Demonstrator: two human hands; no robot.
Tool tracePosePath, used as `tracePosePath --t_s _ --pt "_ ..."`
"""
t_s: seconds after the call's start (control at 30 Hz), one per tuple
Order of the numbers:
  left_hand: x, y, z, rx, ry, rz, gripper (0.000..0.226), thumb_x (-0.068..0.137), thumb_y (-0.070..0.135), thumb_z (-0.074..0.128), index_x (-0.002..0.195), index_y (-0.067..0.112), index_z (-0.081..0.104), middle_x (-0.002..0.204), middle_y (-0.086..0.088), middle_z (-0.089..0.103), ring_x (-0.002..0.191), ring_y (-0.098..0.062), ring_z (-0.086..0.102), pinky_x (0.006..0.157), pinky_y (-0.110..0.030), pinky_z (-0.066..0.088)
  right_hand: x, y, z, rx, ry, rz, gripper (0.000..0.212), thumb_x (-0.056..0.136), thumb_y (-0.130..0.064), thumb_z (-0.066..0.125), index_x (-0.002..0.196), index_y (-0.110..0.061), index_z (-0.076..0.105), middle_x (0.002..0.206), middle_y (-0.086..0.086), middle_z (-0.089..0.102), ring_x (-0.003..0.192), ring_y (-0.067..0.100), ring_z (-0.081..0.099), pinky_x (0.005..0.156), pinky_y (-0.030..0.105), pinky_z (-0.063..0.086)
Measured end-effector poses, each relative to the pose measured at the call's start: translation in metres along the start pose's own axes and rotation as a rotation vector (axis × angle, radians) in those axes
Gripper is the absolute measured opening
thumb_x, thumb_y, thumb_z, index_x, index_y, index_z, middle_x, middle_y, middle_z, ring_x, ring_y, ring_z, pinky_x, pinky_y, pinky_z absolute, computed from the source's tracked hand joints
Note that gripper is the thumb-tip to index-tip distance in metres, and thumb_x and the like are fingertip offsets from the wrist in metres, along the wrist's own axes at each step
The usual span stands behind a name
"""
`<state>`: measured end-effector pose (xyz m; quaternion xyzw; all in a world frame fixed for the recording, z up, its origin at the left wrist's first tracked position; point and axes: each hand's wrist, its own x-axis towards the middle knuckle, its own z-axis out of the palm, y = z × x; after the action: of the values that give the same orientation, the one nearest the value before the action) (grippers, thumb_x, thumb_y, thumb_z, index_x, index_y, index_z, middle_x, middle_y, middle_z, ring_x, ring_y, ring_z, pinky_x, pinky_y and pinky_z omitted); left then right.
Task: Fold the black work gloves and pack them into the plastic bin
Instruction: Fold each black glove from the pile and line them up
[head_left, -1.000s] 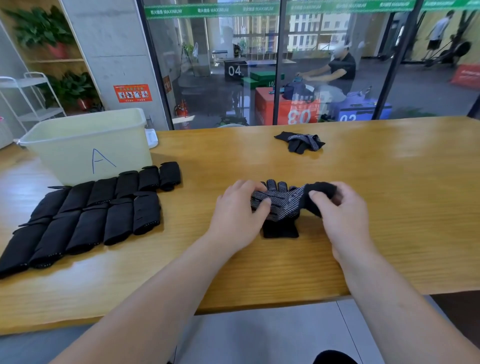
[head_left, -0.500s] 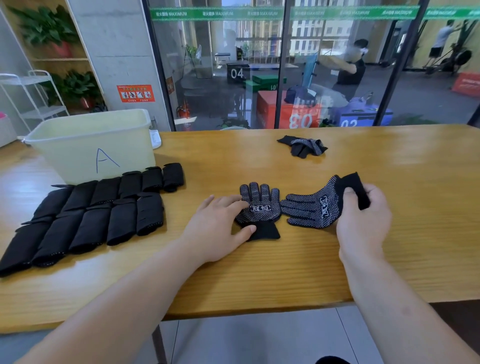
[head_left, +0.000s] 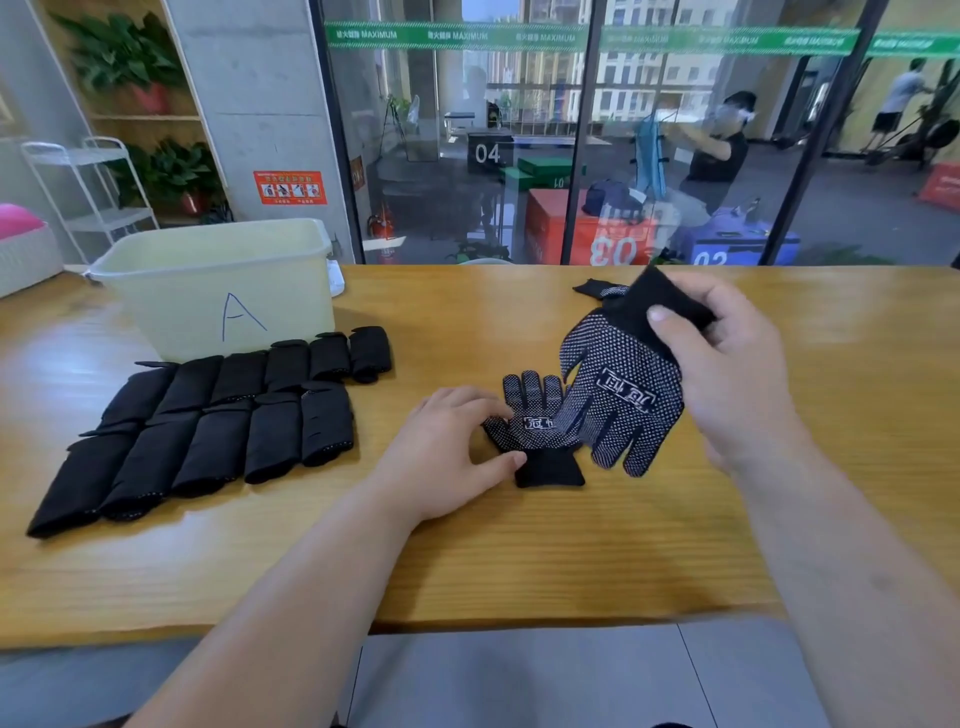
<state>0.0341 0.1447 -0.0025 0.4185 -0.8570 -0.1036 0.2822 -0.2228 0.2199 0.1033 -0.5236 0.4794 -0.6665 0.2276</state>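
Head view: at the middle of the wooden counter (head_left: 519, 561), my left grip (head_left: 447, 457) lay open, its fingers and thumb pressing a flat glove (head_left: 535, 426), black with white dots. The glove's dotted side faced up, its fingers pointing to the far edge and its plain cuff to the near edge. My right grip (head_left: 737, 384) was closed on the cuff of a raised glove (head_left: 623, 395) of the same kind, thumb on top. It held that glove above the counter with the fingers hanging down across the right side of the flat one; whether the two touched could not be told.

Toward the far left corner stood the pale plastic bin (head_left: 218, 291), marked with a hand-drawn "A", its inside hidden from the camera. Just in front of it, along the left side, the folded gloves (head_left: 208, 431) lay in two close rows. Near the far edge another black glove (head_left: 592, 287) showed, mostly hidden behind the raised cuff.
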Motion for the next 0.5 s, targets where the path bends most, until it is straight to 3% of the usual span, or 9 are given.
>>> tracePosePath --t_s 0.13,0.23,0.4,0.5 --pt "0.000 -0.001 -0.004 0.015 -0.067 -0.053 0.068 0.082 0.079 0.062 0.136 0.037 0.061 0.131 0.020 0.056 0.127 -0.009 0.051 0.115 -0.041 0.040 0.028 -0.008 0.011 -0.220 -0.238 0.085 0.018 0.101 -0.012 0.069 0.113 -0.025 0.071 0.106 -0.001 0.077 0.093 0.015 0.075 0.077 0.032 0.058" --pt "0.001 -0.001 -0.003 0.027 -0.082 -0.051 0.069 0.080 0.082 0.062 0.134 0.038 0.060 0.127 0.020 0.056 0.128 -0.012 0.052 0.116 -0.043 0.040 0.047 -0.003 0.019 -0.419 -0.371 0.053 0.013 0.101 -0.017 0.071 0.110 -0.027 0.071 0.105 -0.009 0.075 0.094 0.010 0.071 0.081 0.032 0.054" --pt "0.001 -0.003 -0.001 0.026 -0.059 -0.045 0.069 0.080 0.083 0.063 0.132 0.038 0.059 0.128 0.020 0.055 0.129 -0.011 0.050 0.116 -0.042 0.037 0.071 -0.014 0.028 -0.467 -0.257 -0.218 0.019 0.100 -0.018 0.072 0.102 -0.036 0.068 0.103 -0.019 0.074 0.085 -0.004 0.063 0.088 0.037 0.054" --pt "0.001 -0.003 0.000 0.022 -0.059 -0.043 0.070 0.079 0.083 0.062 0.131 0.036 0.059 0.128 0.019 0.055 0.128 -0.012 0.050 0.114 -0.043 0.039 0.057 -0.004 0.032 -0.436 -0.310 -0.276 0.024 0.099 -0.015 0.073 0.103 -0.038 0.068 0.100 -0.021 0.073 0.092 0.000 0.067 0.088 0.036 0.053"
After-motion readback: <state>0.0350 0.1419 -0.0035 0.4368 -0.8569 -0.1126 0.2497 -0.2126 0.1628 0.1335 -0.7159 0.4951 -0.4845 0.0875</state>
